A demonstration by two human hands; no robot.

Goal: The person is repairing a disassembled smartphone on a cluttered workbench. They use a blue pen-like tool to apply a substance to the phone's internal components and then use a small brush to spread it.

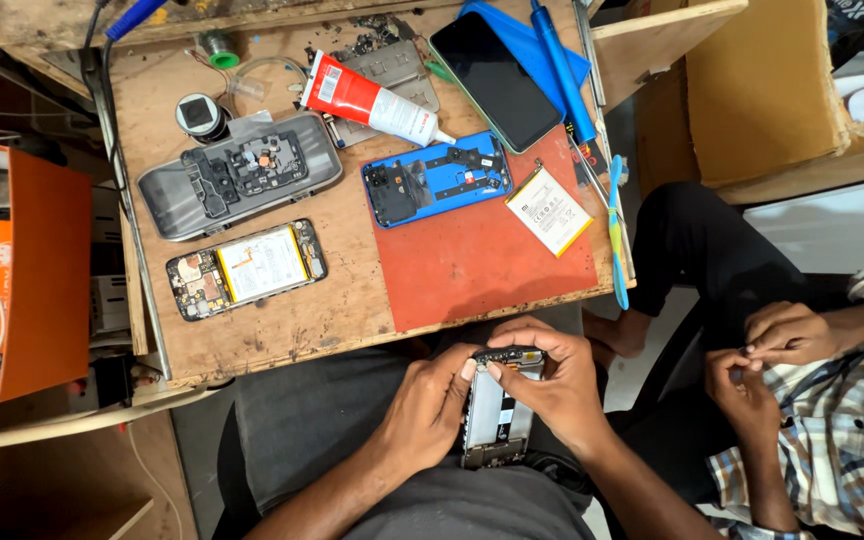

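Over my lap, below the table's near edge, I hold an opened phone body (pixel 497 425). My left hand (pixel 432 405) grips its left side, thumb near the top. The fingers of my right hand (pixel 552 375) curl over the top end and press on a small dark part (pixel 509 355) there. On the wooden table (pixel 342 315) lie an opened phone with a white battery (pixel 247 268), a grey back cover with a dark frame (pixel 242 172), a blue phone frame (pixel 437 180) and a loose battery (pixel 549 210) on a red mat (pixel 472 265).
A red and white glue tube (pixel 372 100), a dark phone screen (pixel 495 80), blue tools (pixel 560 70) and a blue spudger (pixel 616 225) lie at the table's far and right sides. An orange box (pixel 42 270) stands at left. At right another person's hands (pixel 772 350) work on something small.
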